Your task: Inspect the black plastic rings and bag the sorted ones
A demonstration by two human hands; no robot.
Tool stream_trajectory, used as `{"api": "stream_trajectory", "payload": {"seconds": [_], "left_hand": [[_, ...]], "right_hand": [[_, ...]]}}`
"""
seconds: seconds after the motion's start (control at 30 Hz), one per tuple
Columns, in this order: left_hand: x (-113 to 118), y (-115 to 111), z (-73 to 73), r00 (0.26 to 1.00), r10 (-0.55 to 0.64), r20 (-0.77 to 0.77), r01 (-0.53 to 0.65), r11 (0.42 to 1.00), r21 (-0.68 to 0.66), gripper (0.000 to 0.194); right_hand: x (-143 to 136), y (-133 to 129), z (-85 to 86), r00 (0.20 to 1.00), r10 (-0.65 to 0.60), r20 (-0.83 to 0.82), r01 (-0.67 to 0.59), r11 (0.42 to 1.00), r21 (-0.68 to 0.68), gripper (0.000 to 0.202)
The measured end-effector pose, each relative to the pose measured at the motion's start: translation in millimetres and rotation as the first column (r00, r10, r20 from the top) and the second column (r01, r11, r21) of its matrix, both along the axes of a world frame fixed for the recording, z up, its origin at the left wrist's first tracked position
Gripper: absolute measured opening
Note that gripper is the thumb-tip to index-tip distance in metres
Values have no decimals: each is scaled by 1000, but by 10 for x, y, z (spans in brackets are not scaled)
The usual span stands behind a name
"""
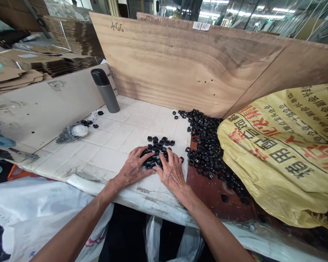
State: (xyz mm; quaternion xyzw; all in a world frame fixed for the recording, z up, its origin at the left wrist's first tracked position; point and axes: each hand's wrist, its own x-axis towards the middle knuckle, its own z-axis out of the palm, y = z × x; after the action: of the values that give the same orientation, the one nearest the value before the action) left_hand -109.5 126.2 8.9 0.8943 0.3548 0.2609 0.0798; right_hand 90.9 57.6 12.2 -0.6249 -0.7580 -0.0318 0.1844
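So both hands have their fingers spread and a bit curled, left hand (132, 166) and right hand (171, 171) backs up around a small pile of black parts (159, 147) on the worktop (106, 156), thumbs nearly meeting. Bigger heap (209, 145) on the right, by a yellow sack (276, 145); can't see inside. Left: small bag (67, 134), contents unclear, plus capped flask (110, 97). Forearms (84, 214) angle in from below.

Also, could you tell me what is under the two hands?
Black pieces show between and beyond the left hand and the right hand, on the white tabletop. Whatever lies directly beneath the hands is covered, so I cannot say how many pieces are there.
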Motion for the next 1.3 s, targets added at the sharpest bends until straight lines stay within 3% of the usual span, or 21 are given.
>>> {"api": "stream_trajectory", "payload": {"seconds": [0.27,0.43,0.6,0.8,0.9,1.0,1.1,1.2,1.3], "left_hand": [[180,-312,100,996,72,-46,-72,997,-8,51],[302,-441,60,988,151,-38,-151,989,9,52],[396,-518,19,985,172,13,-172,985,21,42],[409,-529,-9,971,233,60,-226,969,-101,29],[403,-519,5,951,268,156,-241,955,-176,25],[473,-539,61,868,383,315,-276,901,-335,26],[653,-619,134,708,547,447,-291,803,-521,22],[912,-731,178,531,658,534,-200,709,-676,21],[1197,-821,203,383,696,608,-72,678,-732,21]], "right_hand": [[60,-124,15,992,125,10,-125,992,-6,46],[101,-191,15,987,121,-106,-114,991,72,36],[94,-233,11,980,77,-185,-57,992,108,26],[78,-312,47,957,92,-275,-63,992,113,20],[98,-319,38,922,109,-370,-54,986,156,20],[121,-294,35,859,83,-506,6,985,172,18],[132,-283,79,755,21,-655,66,992,107,13],[136,-299,154,630,-55,-775,111,994,19,9],[140,-332,214,454,-169,-875,149,982,-113,13]]}}
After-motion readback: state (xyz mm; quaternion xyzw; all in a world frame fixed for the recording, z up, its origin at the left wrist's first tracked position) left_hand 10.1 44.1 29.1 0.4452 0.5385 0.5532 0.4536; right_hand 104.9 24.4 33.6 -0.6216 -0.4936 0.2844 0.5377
